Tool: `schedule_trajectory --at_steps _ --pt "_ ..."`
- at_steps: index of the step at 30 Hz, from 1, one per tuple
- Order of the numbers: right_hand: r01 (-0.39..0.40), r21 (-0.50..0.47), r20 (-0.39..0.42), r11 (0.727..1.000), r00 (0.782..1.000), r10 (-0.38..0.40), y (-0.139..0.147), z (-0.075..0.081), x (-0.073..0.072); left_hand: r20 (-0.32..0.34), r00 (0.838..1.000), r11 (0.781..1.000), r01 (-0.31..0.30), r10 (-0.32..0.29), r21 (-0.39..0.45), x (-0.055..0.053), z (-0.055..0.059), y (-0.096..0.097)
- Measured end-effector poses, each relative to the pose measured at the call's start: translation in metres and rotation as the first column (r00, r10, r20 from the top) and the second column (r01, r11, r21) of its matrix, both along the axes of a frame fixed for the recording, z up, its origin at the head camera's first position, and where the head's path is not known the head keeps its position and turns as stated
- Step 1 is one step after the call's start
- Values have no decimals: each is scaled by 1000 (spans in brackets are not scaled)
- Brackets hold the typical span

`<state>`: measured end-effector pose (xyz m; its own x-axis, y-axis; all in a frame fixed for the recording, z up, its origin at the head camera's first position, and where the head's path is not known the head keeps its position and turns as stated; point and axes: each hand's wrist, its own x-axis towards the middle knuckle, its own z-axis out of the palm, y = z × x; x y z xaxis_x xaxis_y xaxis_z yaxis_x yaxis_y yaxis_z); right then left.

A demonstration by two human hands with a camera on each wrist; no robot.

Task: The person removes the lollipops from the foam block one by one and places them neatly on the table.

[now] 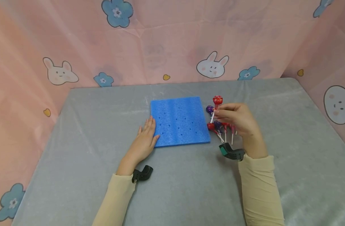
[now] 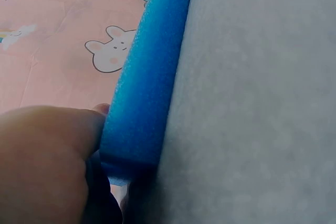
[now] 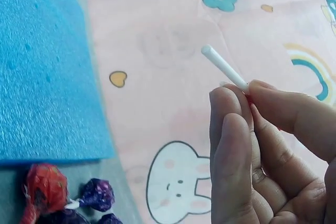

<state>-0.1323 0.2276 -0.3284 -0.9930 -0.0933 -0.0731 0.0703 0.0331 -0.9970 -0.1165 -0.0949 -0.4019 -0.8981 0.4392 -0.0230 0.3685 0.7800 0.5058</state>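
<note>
A blue foam block (image 1: 179, 122) dotted with small holes lies flat on the table. My left hand (image 1: 144, 138) rests along its left edge, fingers extended and the thumb over the near corner; the left wrist view shows the thumb against the foam (image 2: 144, 77). Just beyond the block's right side, my right hand (image 1: 238, 117) pinches a red-wrapped lollipop (image 1: 217, 100) between thumb and fingers. Its candy end is up, and the white stick (image 3: 226, 68) slants out of the grip. Beneath that hand lie several red and purple lollipops (image 1: 210, 126) with their sticks toward the near side.
A grey cloth covers the table (image 1: 183, 188). Behind it hangs a pink curtain (image 1: 172, 40) printed with rabbits and flowers. One purple lollipop (image 1: 209, 109) lies close to the block's right edge. Each wrist carries a black camera mount (image 1: 231, 152).
</note>
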Motion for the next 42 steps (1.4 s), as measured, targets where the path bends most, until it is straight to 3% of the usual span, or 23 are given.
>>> schedule_trajectory --at_steps 10,15,22,33,42 --pt "29 2 23 1000 999 -29 24 -2 1 -7 1000 1000 1 -1 0 0 1 0" --pt "57 77 37 995 998 -60 36 -3 2 1 1000 1000 0 0 4 1 2 0" --pt "51 104 59 993 997 -58 52 -4 4 -5 1000 1000 4 -4 -1 1 1 0" --pt "-6 308 192 951 980 -56 86 -17 8 -7 1000 1000 4 -4 3 0 1 0" --pt "-16 276 291 961 954 -67 105 -30 11 -2 1000 1000 5 -5 -2 0 0 0"
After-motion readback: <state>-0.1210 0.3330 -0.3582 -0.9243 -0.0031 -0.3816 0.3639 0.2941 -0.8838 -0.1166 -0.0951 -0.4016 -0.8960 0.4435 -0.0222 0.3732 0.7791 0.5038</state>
